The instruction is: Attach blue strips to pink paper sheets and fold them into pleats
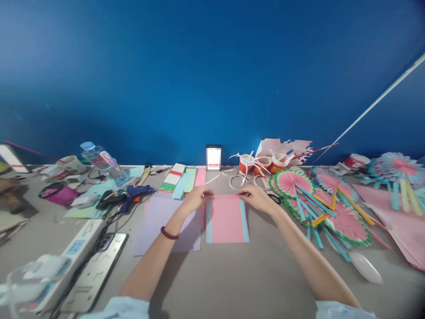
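A pink sheet of paper with a light blue stripe down each side lies on the grey table in front of me. My left hand pinches its far left corner between thumb and fingers. At the far right corner my right hand has its fingers closed on the same sheet. The far edge between the hands looks folded or creased. Beside my left forearm lies a larger lilac sheet, partly covered by that arm.
To the right lie several pink and green folded paper fans and a white computer mouse. Red paper cups stand behind. On the left are a glue gun, a bottle, a phone and a power strip.
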Available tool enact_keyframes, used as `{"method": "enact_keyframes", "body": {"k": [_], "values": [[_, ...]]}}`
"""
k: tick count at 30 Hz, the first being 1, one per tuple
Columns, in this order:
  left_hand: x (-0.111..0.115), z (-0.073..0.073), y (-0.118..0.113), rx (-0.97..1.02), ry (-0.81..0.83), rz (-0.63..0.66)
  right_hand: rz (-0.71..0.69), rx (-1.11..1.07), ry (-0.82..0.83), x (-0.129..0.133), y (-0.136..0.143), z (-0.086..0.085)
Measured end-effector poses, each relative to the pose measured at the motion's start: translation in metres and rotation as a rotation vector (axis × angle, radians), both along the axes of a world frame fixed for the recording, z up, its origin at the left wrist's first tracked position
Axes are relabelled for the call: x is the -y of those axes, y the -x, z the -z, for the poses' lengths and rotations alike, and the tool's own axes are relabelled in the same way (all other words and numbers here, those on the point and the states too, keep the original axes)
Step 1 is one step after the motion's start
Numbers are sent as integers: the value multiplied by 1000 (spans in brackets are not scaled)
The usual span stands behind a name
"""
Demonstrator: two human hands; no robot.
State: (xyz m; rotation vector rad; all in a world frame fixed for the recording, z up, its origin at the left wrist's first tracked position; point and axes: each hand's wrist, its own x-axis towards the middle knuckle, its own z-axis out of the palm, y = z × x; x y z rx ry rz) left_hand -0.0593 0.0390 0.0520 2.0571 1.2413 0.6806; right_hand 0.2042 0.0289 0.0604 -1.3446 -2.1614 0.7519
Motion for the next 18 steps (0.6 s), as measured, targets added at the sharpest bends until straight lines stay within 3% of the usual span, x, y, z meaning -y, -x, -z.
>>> {"method": "enact_keyframes", "body": {"k": [5, 10, 14, 18], "values": [[0, 13, -5, -123, -158, 23, -19, 62, -28, -7, 1, 16], [15, -3, -21, -49, -386, -172, 89, -51, -166, -2, 9, 3], [33, -20, -38, 141, -137, -111, 175, -154, -357, 21, 30, -14], [45, -33, -47, 459, 105, -63, 154, -195, -497, 50, 52, -24]]}}
